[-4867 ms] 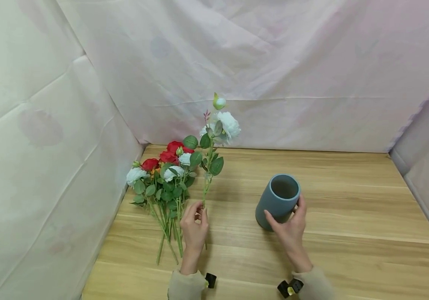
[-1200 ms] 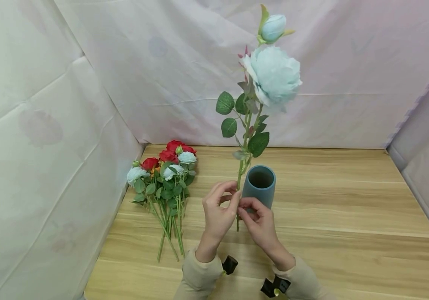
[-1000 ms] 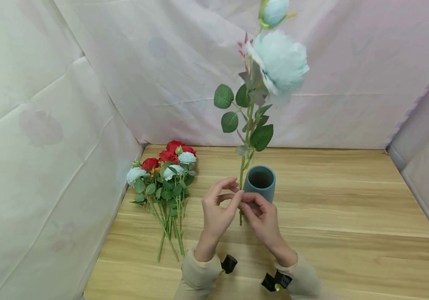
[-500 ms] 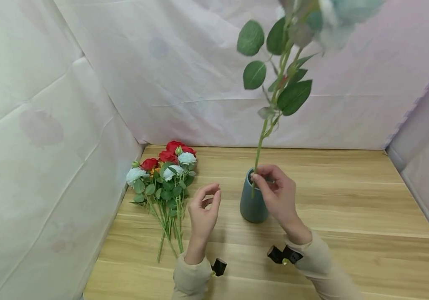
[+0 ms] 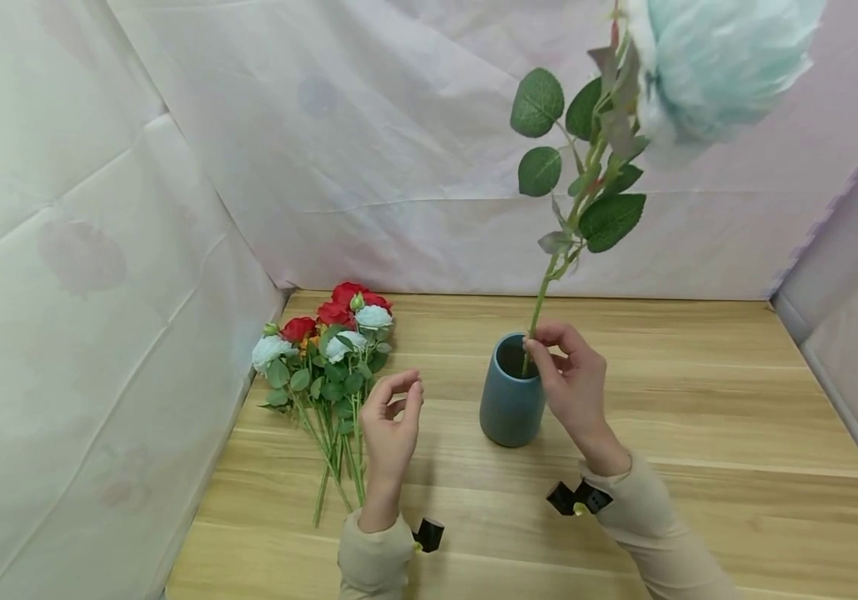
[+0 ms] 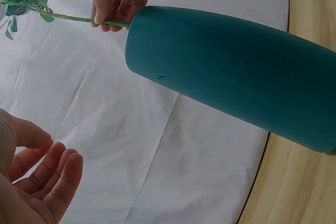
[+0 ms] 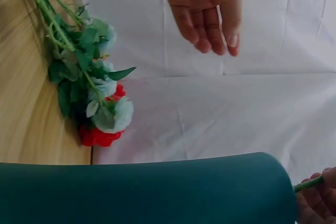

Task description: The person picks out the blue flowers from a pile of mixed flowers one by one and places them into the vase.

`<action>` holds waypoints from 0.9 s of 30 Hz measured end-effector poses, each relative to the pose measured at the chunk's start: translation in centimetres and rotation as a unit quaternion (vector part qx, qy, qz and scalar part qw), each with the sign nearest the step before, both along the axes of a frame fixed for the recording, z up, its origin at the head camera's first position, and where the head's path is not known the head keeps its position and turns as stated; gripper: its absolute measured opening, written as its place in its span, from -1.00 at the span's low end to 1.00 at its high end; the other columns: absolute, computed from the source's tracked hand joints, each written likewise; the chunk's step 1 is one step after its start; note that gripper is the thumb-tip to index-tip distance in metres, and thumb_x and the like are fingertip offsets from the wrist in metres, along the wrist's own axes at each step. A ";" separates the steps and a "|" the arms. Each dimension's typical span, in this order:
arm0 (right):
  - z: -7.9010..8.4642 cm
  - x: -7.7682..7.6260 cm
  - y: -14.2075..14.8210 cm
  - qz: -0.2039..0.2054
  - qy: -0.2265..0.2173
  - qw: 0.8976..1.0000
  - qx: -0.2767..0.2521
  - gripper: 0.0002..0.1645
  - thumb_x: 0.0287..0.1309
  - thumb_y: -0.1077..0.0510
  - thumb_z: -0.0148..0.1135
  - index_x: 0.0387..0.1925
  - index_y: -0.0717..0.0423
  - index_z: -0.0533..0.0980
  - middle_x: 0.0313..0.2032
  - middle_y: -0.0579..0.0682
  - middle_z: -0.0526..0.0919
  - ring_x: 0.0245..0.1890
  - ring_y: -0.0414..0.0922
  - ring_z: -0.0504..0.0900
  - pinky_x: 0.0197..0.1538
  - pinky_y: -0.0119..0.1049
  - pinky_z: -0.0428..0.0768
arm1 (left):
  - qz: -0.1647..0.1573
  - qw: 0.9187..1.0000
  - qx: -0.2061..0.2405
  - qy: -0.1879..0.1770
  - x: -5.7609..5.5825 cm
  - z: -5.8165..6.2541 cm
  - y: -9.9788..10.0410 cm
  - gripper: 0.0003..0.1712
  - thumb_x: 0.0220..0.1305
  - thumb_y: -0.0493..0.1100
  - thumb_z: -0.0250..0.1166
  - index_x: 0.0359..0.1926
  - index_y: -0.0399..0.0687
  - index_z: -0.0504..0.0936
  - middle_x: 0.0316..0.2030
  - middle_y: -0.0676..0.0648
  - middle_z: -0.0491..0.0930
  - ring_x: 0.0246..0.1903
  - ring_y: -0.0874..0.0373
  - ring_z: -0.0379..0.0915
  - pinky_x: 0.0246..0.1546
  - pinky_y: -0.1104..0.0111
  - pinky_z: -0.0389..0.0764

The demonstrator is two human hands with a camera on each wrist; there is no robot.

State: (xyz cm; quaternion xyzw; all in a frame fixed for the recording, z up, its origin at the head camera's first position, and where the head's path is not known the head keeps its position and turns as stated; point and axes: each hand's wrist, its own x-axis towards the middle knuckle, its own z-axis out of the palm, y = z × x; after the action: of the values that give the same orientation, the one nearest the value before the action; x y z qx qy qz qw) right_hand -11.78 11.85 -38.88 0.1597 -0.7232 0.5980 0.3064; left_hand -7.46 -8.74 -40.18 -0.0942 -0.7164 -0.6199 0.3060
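Note:
My right hand (image 5: 574, 379) pinches the green stem of a pale blue flower (image 5: 729, 71) between thumb and fingers. The stem leans right, its lower end at the mouth of a blue-grey vase (image 5: 513, 412), which stands upright. In the left wrist view the stem (image 6: 73, 18) meets the rim of the vase (image 6: 226, 72). The blossom is partly cut off by the top of the head view. Left of the vase, my left hand (image 5: 391, 433) hovers with loosely bent fingers and nothing in them; the right wrist view shows that hand (image 7: 205, 9) apart from the vase.
Several red, pale blue and orange flowers (image 5: 334, 350) lie in a bunch on the left of the wooden table (image 5: 699, 433), stems toward me. Pale cloth (image 5: 398, 150) hangs behind the table and at both sides.
Earlier my left hand held the flower and my right hand held the vase, which moved left. The right hand took the flower and carried it to the vase mouth; the left let go and drew left.

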 end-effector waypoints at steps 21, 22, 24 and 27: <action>-2.0 0.2 0.1 -0.034 0.028 0.998 0.037 -0.82 -0.01 0.54 0.24 -0.30 0.39 0.52 -0.39 0.17 0.63 -0.39 -0.25 0.55 -0.29 -0.59 0.56 | 0.009 1.000 0.002 0.009 -0.1 -0.1 -0.1 -0.87 0.07 -0.61 0.20 -0.31 -0.52 0.59 -0.39 -0.41 0.56 -0.44 -0.03 0.53 -0.45 0.50 0.61; -2.1 0.2 0.1 -0.031 0.030 0.998 0.035 -0.82 -0.01 0.55 0.24 -0.30 0.40 0.52 -0.39 0.17 0.62 -0.39 -0.24 0.55 -0.29 -0.59 0.56 | 0.010 1.000 0.001 0.009 -0.1 -0.1 -0.1 -0.87 0.06 -0.61 0.20 -0.31 -0.52 0.59 -0.39 -0.40 0.56 -0.44 -0.03 0.53 -0.45 0.50 0.61; -2.1 0.3 0.1 -0.026 0.033 0.999 0.032 -0.80 -0.03 0.56 0.23 -0.29 0.43 0.50 -0.39 0.19 0.61 -0.40 -0.26 0.55 -0.29 -0.58 0.56 | 0.011 1.000 -0.001 0.010 -0.1 -0.1 -0.1 -0.87 0.06 -0.61 0.20 -0.32 -0.51 0.59 -0.39 -0.39 0.56 -0.44 -0.04 0.53 -0.46 0.50 0.61; -2.2 0.4 0.1 -0.023 0.039 0.998 0.037 -0.76 -0.05 0.58 0.22 -0.26 0.45 0.48 -0.41 0.18 0.61 -0.43 -0.28 0.53 -0.31 -0.59 0.55 | 0.013 1.000 -0.002 0.012 -0.1 -0.2 -0.1 -0.87 0.06 -0.62 0.20 -0.32 -0.51 0.59 -0.40 -0.37 0.57 -0.45 -0.05 0.53 -0.46 0.49 0.61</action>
State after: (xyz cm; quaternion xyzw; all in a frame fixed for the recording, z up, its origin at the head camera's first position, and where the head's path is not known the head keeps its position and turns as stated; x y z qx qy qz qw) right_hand -11.40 11.93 -41.06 0.1776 -0.7357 0.5569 0.3423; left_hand -7.53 -8.83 -40.33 -0.0933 -0.7149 -0.6135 0.3223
